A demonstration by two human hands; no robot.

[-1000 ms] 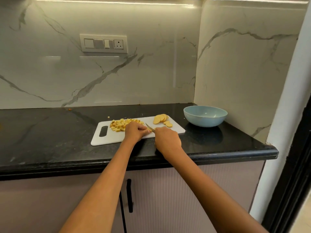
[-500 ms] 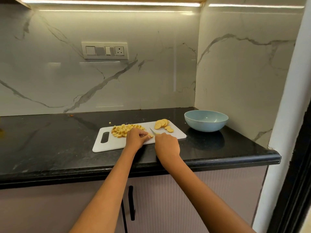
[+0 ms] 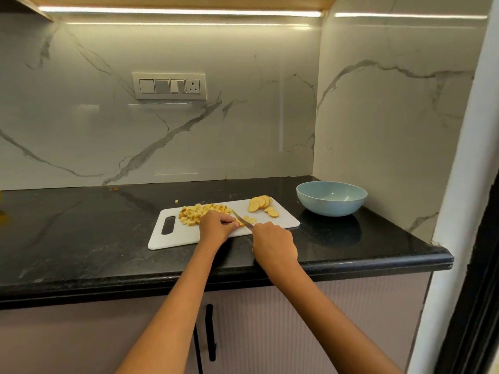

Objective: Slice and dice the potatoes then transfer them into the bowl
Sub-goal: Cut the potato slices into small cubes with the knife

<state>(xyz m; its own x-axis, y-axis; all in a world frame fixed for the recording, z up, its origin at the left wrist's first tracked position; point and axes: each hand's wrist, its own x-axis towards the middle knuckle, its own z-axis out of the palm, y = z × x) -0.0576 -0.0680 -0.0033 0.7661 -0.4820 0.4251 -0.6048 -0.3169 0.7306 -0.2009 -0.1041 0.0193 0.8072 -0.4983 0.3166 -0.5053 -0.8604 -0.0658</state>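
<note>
Black stone counter (image 3: 81, 238) runs from the left edge of view to a rounded front corner at the right, backed by veined marble walls that meet in a corner behind the bowl. Broad bare counter lies left of the white cutting board (image 3: 178, 236), which sits near the front edge with its handle slot to the left. Off the board's right end, apart from it, stands the light blue bowl (image 3: 331, 198), close to the side wall. On the board, a diced potato heap (image 3: 201, 210) lies far-left and overlapping potato slices (image 3: 260, 204) far-right. Left hand (image 3: 216, 225) has fingers curled, pinching a small potato piece against the board. Right hand (image 3: 274, 242) grips the knife (image 3: 242, 219), blade angled across between the hands.
</note>
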